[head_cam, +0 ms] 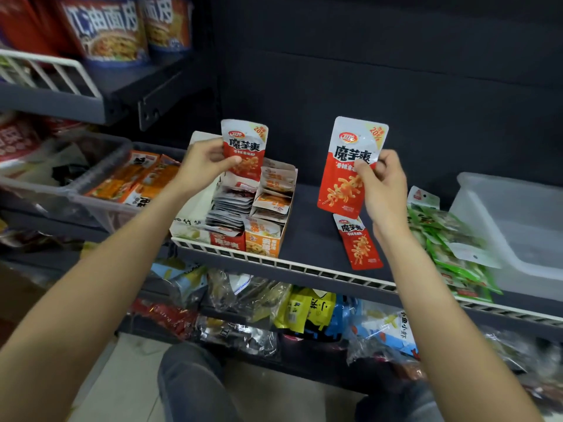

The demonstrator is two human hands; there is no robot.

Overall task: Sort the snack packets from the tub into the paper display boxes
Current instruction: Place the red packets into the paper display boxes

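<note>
Above the display boxes (243, 214) the left hand (201, 166) pinches a red packet (243, 147), and right of them the right hand (382, 184) pinches another packet (350, 166) (both upright).

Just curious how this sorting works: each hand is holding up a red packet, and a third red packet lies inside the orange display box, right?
Not quite. The head view shows the left hand and right hand each holding a red packet, but the third red packet lies flat on the dark shelf, to the right of the orange display box, not inside it.
</note>
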